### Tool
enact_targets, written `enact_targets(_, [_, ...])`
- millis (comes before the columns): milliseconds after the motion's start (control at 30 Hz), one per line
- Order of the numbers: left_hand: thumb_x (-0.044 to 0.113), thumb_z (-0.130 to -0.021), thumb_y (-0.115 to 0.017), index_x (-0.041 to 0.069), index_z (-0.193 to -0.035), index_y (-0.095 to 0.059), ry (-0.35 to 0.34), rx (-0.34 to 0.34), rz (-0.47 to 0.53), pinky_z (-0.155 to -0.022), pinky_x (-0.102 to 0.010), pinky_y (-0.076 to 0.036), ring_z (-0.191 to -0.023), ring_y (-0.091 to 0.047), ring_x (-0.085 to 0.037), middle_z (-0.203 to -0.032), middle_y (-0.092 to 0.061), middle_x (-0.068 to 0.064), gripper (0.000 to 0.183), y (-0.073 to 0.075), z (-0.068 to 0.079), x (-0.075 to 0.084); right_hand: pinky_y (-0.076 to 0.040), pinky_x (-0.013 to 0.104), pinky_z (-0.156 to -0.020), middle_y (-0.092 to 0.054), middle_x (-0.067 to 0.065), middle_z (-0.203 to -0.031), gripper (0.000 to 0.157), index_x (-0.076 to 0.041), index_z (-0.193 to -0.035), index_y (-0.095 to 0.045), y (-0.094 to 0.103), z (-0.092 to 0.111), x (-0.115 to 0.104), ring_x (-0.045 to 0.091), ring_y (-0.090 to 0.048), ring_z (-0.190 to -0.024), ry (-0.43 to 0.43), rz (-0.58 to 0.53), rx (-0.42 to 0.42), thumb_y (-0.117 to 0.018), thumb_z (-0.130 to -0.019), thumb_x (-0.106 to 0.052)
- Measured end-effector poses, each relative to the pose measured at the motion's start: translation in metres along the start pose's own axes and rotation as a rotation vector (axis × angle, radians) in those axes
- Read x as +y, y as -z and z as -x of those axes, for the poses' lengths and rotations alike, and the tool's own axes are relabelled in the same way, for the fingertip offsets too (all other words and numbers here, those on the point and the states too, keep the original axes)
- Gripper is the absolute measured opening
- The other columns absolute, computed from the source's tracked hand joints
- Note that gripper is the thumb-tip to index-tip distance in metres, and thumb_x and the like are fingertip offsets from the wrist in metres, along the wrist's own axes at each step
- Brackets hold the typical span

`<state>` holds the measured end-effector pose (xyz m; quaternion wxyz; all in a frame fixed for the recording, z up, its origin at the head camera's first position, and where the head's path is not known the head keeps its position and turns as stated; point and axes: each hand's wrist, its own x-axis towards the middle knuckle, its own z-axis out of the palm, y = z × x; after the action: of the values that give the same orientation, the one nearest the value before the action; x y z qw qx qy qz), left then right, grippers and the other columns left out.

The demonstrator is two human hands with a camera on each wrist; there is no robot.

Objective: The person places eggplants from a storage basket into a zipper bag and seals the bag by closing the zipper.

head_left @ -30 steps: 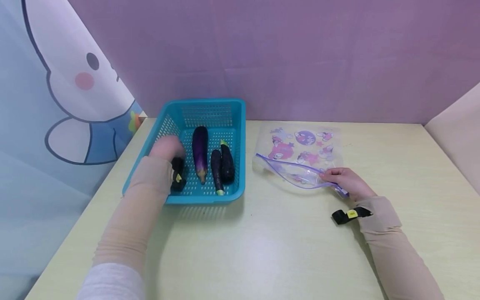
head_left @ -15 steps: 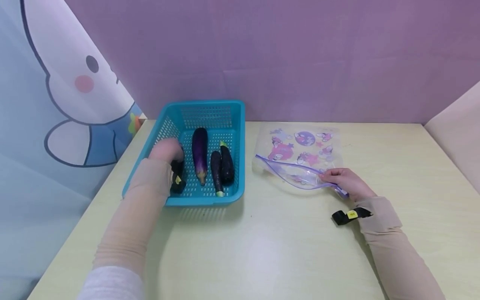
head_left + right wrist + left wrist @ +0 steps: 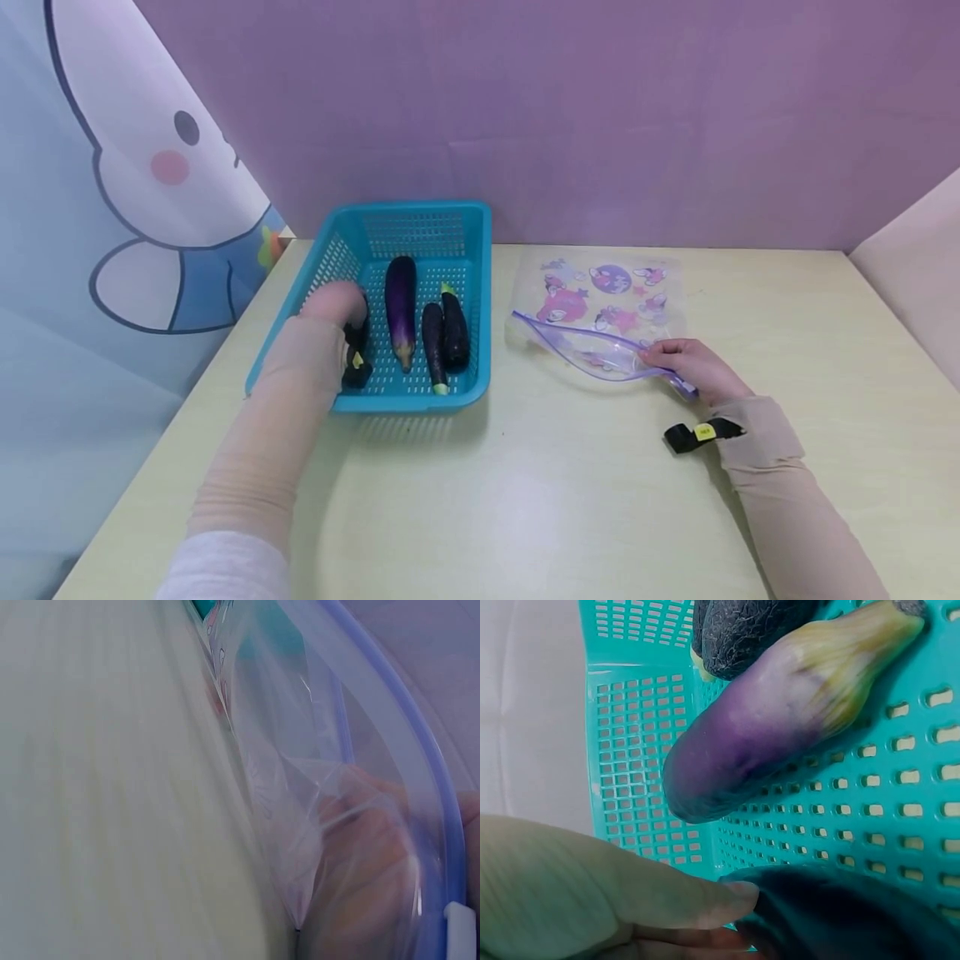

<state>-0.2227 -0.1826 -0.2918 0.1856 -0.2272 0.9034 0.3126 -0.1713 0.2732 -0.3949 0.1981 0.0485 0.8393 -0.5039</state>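
My left hand (image 3: 335,304) reaches into the left side of a blue perforated basket (image 3: 420,402). In the left wrist view its thumb and fingers grip the end of a glossy dark eggplant (image 3: 847,915), largely hidden by the hand in the head view. Beside it lies a long purple eggplant (image 3: 401,304), with two smaller dark eggplants, one (image 3: 433,343) left of the other (image 3: 455,333), along the basket's right. My right hand (image 3: 697,367) pinches the purple-edged mouth of a clear zip bag (image 3: 564,302) with pink prints. That mouth gapes partly; the bag lies flat on the table.
The pale table (image 3: 510,508) stretches in front of basket and bag. A purple backdrop (image 3: 570,125) rises behind its far edge, and a blue cartoon cloth (image 3: 90,400) hangs at the left. Black straps with yellow labels, one at the right wrist strap (image 3: 705,431), sit on both wrists.
My left hand has dipped slightly toward the near side within the basket. My right hand and the bag look the same as before.
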Motion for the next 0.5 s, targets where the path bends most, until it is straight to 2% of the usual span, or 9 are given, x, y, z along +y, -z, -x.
enact_targets(267, [0.013, -0.097, -0.045, 0.000, -0.137, -0.040, 0.037, -0.015, 0.068, -0.098, -0.053, -0.044, -0.110, -0.049, -0.034, -0.129, -0.047, -0.020, 0.042, 0.001, -0.004, 0.001, -0.029, 0.029, -0.074, -0.049, -0.015, -0.073, 0.017, -0.016, -0.085, -0.063, 0.000, 0.002, -0.002, 0.013, -0.041, -0.083, 0.011, -0.002, 0.007, -0.061, -0.092, -0.031])
enact_targets(500, [0.016, -0.099, -0.044, 0.000, -0.144, -0.031, 0.062, -0.094, 0.111, -0.105, -0.055, -0.036, -0.123, -0.044, -0.035, -0.142, -0.040, -0.023, 0.050, 0.003, -0.014, -0.004, -0.029, 0.031, -0.077, -0.049, -0.014, -0.077, 0.018, -0.015, -0.087, -0.062, -0.001, 0.002, 0.001, 0.015, -0.040, -0.087, 0.017, -0.010, 0.007, -0.061, -0.092, -0.031])
